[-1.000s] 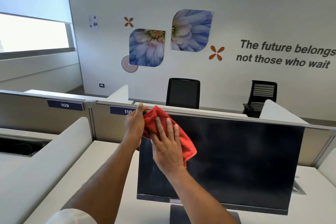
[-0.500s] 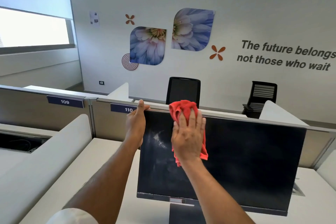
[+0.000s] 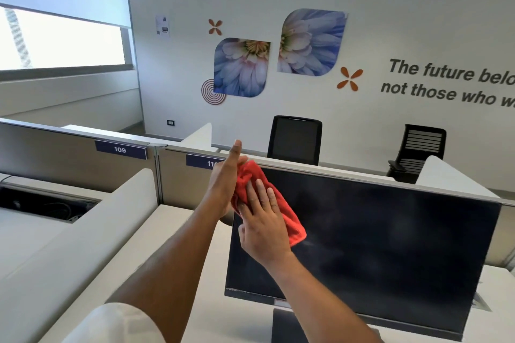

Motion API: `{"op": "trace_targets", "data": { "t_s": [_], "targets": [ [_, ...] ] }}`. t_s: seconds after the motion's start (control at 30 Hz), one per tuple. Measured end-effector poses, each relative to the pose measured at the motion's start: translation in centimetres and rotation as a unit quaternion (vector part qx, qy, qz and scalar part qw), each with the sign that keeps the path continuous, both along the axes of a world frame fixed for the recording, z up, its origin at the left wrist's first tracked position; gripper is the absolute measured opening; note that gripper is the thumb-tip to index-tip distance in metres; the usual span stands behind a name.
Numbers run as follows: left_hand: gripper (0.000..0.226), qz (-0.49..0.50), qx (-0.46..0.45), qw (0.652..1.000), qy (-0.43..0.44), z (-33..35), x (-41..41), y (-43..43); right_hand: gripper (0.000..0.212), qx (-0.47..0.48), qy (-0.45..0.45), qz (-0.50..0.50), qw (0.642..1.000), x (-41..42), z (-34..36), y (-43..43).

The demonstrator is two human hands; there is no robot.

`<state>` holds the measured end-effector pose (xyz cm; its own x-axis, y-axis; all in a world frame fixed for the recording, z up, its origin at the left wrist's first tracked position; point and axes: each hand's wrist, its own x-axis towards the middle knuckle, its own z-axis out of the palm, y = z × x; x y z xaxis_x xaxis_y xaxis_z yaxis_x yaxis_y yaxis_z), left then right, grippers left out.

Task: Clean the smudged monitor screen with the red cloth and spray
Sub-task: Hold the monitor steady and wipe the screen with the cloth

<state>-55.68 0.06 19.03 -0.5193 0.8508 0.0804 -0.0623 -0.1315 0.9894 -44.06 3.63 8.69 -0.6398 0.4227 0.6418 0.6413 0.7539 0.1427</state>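
Observation:
A wide black monitor [image 3: 390,245] stands on the white desk, its dark screen showing faint hazy smudges. My right hand [image 3: 264,228] lies flat on the upper left part of the screen and presses the red cloth [image 3: 289,220] against the glass. The cloth sticks out above and to the right of my fingers. My left hand [image 3: 223,186] holds the monitor's top-left corner from the side, thumb pointing up, fingers hidden behind the screen. No spray bottle is in view.
The monitor's stand [image 3: 284,326] is at the bottom edge. A grey partition with the labels 109 [image 3: 119,149] and 110 runs behind the desk. A white curved divider [image 3: 83,231] borders the left side. Two black chairs [image 3: 294,139] [image 3: 418,147] stand by the far wall.
My right hand has slid the cloth leftward and slightly down, back to the top-left corner beside my left hand. My left thumb has lifted off the top edge.

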Motion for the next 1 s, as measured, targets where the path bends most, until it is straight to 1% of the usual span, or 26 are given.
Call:
{"op": "trace_targets", "data": {
  "t_s": [0.07, 0.13, 0.23, 0.3, 0.4, 0.47, 0.53, 0.6, 0.7, 0.77, 0.83, 0.93, 1.0],
  "targets": [
    [0.066, 0.004, -0.007, 1.000, 0.013, -0.1, 0.0, 0.2, 0.062, 0.008, -0.041, 0.022, 0.999, 1.3, -1.7, -0.4],
    [0.054, 0.012, -0.005, 1.000, -0.001, -0.3, -0.1, 0.3, 0.058, 0.027, -0.088, 0.048, 0.995, 2.4, -3.5, -0.7],
    [0.042, 0.020, 0.006, 1.000, -0.011, -0.7, -0.3, 0.5, 0.061, 0.049, -0.127, 0.058, 0.989, 3.4, -5.2, -1.0],
    [0.040, 0.019, 0.012, 1.000, -0.009, -0.8, -0.2, 0.6, 0.060, 0.064, -0.118, 0.051, 0.990, 3.6, -4.6, -0.8],
    [0.033, 0.032, 0.015, 0.999, -0.007, -0.8, 0.0, 0.8, 0.058, 0.067, -0.041, 0.008, 0.997, 3.3, -1.4, 0.2],
    [0.031, 0.027, 0.023, 0.999, -0.011, -0.9, -0.1, 0.8, 0.069, 0.048, 0.009, -0.022, 0.999, 3.0, 1.7, 1.0],
    [0.031, 0.012, 0.028, 0.999, -0.014, -1.3, -0.3, 0.7, 0.079, 0.020, 0.016, -0.028, 0.999, 2.7, 4.1, 1.7],
    [0.032, 0.002, 0.032, 0.999, -0.015, -1.6, -0.4, 0.7, 0.078, 0.012, 0.007, -0.024, 1.000, 2.7, 4.6, 2.1],
    [0.031, 0.015, 0.036, 0.999, -0.005, -1.7, -0.2, 0.8, 0.063, 0.040, -0.024, 0.003, 0.999, 3.1, 2.4, 1.8],
    [0.032, 0.026, 0.027, 0.999, -0.004, -1.7, -0.3, 0.8, 0.056, 0.057, -0.064, 0.026, 0.996, 3.6, -0.2, 1.4],
    [0.036, 0.025, 0.017, 0.999, 0.011, -1.8, -0.5, 0.9, 0.054, 0.063, -0.100, 0.041, 0.992, 4.4, -2.9, 0.8],
    [0.032, 0.039, 0.012, 0.999, 0.024, -1.8, -0.5, 1.1, 0.050, 0.051, -0.156, 0.057, 0.985, 6.1, -6.8, -0.2],
    [0.026, 0.055, 0.009, 0.998, 0.024, -1.7, -0.4, 1.3, 0.053, 0.046, -0.209, 0.066, 0.974, 7.6, -9.2, -0.7]
  ]
}}
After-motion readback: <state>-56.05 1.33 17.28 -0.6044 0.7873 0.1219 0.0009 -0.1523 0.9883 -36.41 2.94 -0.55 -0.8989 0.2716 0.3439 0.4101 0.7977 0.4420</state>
